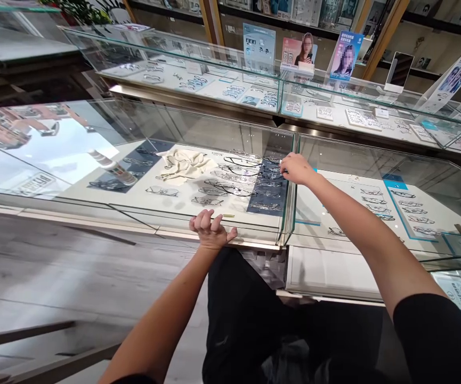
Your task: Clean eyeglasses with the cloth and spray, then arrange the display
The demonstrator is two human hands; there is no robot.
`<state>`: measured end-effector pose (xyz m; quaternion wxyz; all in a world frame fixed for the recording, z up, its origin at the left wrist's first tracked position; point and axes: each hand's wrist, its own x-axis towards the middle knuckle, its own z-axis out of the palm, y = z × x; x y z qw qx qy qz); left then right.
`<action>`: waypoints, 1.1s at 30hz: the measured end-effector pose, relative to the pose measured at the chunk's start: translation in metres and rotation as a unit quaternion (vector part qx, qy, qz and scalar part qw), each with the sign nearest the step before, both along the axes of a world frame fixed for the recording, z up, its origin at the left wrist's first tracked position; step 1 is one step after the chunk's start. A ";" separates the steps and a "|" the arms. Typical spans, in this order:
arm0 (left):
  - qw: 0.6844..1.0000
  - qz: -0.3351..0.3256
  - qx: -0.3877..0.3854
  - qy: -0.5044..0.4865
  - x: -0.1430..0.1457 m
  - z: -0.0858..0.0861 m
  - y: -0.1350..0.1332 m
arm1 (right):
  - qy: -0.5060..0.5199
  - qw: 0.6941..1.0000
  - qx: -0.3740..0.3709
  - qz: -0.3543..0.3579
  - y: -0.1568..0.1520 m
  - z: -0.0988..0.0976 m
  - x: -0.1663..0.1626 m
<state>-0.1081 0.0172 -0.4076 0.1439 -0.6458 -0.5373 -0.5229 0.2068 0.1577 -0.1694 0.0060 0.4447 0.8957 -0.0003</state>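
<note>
My left hand (211,230) rests on the near edge of the glass display case (94,205), fingers curled over the rim, nothing visible in them. My right hand (295,168) reaches into the case, fingers bent down onto the eyeglass frames (241,173) laid in rows on the white tray. Whether it grips a frame I cannot make out. A crumpled cream cloth (182,164) lies left of the frames.
A second case section (378,213) with more glasses on blue-edged mats stands to the right. Another glass counter (278,90) behind holds more frames and upright advertising cards (259,45). Grey wood-look floor (54,277) lies to the left.
</note>
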 end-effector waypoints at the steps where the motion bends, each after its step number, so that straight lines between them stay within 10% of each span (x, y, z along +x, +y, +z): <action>1: 1.000 0.003 -0.003 0.001 0.000 0.001 0.000 | -0.001 1.000 0.003 -0.007 -0.003 0.001 -0.002; 11: 1.000 0.007 -0.007 -0.004 -0.004 0.001 -0.001 | 0.108 0.994 -0.020 0.014 -0.097 0.025 0.054; 17: 1.000 0.006 -0.018 -0.001 -0.016 0.001 -0.003 | 0.114 0.955 -0.265 0.065 -0.226 0.046 0.111; 23: 0.999 -0.037 -0.002 -0.016 -0.023 0.004 -0.003 | 0.006 0.969 -0.244 -0.034 -0.276 -0.033 0.152; 33: 0.988 -0.027 0.108 0.103 -0.037 -0.001 -0.001 | -0.052 0.983 0.001 -0.178 -0.166 -0.128 0.226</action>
